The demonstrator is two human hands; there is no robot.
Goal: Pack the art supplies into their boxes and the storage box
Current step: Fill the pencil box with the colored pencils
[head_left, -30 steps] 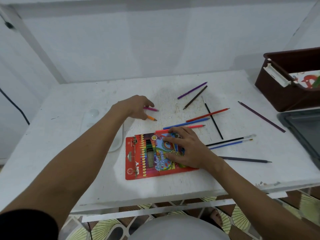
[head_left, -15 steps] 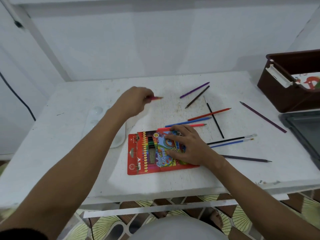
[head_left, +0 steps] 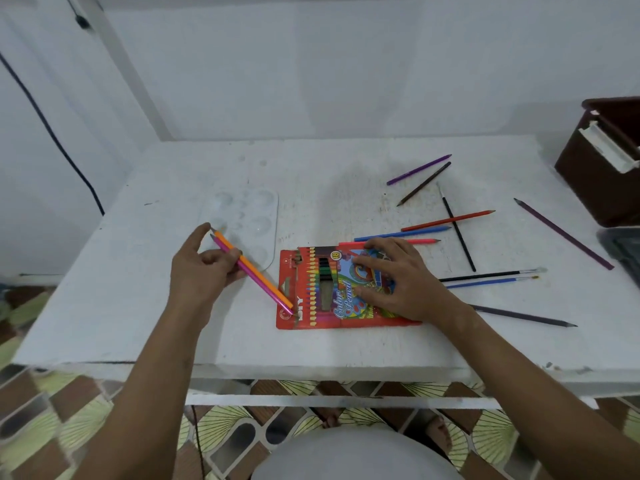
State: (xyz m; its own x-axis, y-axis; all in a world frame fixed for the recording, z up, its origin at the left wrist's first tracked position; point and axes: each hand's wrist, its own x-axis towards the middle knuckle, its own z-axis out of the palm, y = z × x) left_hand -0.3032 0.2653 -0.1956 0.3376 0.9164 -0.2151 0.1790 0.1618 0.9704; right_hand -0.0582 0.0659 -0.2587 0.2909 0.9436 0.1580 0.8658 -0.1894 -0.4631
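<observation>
At far left, beyond the white painted table (head_left: 104,306), a black cable (head_left: 52,140) hangs down the white wall; patterned floor tiles in brown and pale green show below the table edge.

White plastic paint palette with round wells (head_left: 242,216): flat on the table, just behind the left hand.

Left hand (head_left: 201,275): fingers and thumb curled round two pencils held side by side, one orange colour pencil (head_left: 254,271) and one pink colour pencil (head_left: 258,284). Their lower ends touch the left end of the box. One second earlier this hand was further back on the table, closing on these two pencils; they are now lifted and brought over to the box.

Red cardboard colour-pencil box (head_left: 311,289): flat near the front edge of the table. Legible print: "Color Pencil" and "18".

Right hand (head_left: 398,278): lies flat on the box, fingers spread and roughly straight, pressing it down. Position unchanged from the earlier frames.

Right of the box: loose pencils and two thin brushes scattered on the scuffed table top, including a red pencil (head_left: 446,220), a blue pencil (head_left: 401,234) and a long purple pencil (head_left: 564,233).

Far right: dark brown plastic storage box (head_left: 588,174), partly out of view.
</observation>
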